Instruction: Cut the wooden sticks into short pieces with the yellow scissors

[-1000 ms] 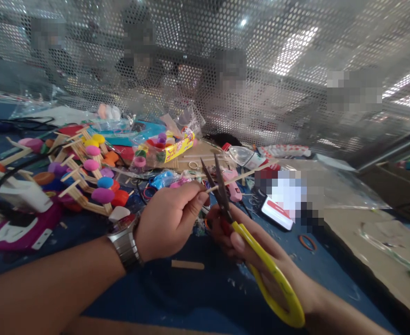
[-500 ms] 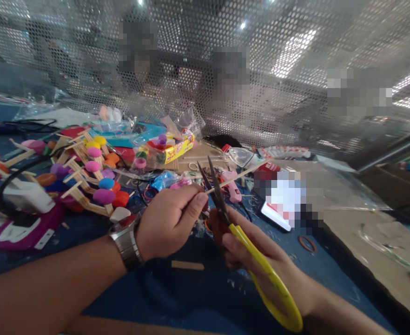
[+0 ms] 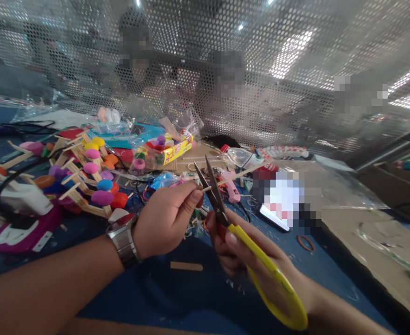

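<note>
Left hand [image 3: 165, 218] pinches one end of a thin stick [image 3: 241, 173] between closed fingers, long axis toward 2 o'clock. Right hand [image 3: 245, 253] wraps its fingers round scissors [image 3: 250, 244]; parted blades, toward 11 o'clock, cross the stick just beside the left fingertips.

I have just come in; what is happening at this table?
A person holds a thin wooden stick in the left hand and yellow-handled scissors in the right hand. The blades stand open at the stick, close to the left fingertips; no cut shows there. A short flat wooden piece lies in front on the blue table, and sticks with colourful rounded pieces crowd the left side.
</note>
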Action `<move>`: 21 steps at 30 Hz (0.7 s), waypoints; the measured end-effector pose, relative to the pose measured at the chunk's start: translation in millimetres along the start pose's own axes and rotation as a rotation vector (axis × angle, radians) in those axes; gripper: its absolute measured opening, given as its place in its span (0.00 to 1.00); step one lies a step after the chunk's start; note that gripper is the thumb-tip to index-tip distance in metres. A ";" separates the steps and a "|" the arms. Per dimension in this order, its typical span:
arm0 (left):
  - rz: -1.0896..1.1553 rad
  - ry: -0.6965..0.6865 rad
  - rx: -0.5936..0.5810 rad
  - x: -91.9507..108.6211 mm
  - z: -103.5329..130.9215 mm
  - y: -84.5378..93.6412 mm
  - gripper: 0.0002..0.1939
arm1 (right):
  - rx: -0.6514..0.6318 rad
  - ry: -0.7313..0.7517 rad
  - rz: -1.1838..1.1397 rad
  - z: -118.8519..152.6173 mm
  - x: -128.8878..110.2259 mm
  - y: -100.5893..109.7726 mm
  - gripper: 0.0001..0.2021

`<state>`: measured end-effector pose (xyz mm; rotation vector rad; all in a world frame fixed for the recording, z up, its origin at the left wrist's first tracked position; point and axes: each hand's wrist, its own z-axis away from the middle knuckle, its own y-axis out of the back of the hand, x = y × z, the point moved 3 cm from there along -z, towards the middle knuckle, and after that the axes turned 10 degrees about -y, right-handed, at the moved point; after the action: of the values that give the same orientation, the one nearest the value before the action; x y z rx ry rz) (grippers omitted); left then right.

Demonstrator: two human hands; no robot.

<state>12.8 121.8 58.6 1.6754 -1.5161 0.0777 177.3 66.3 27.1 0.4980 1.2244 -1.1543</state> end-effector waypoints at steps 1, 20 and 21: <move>-0.003 0.003 0.000 0.0 0.0 0.0 0.16 | -0.004 -0.007 -0.005 0.4 0.1 -0.2 0.18; 0.156 0.007 -0.004 -4.4 0.2 -4.6 0.17 | -0.208 -0.037 -0.208 -4.3 10.3 2.0 0.17; 0.148 0.003 0.000 -4.5 0.4 -4.4 0.17 | -0.210 -0.035 -0.208 -4.6 10.0 1.9 0.17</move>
<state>15.2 124.7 53.5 1.5607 -1.6360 0.1596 176.0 66.7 16.0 0.1954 1.3730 -1.1868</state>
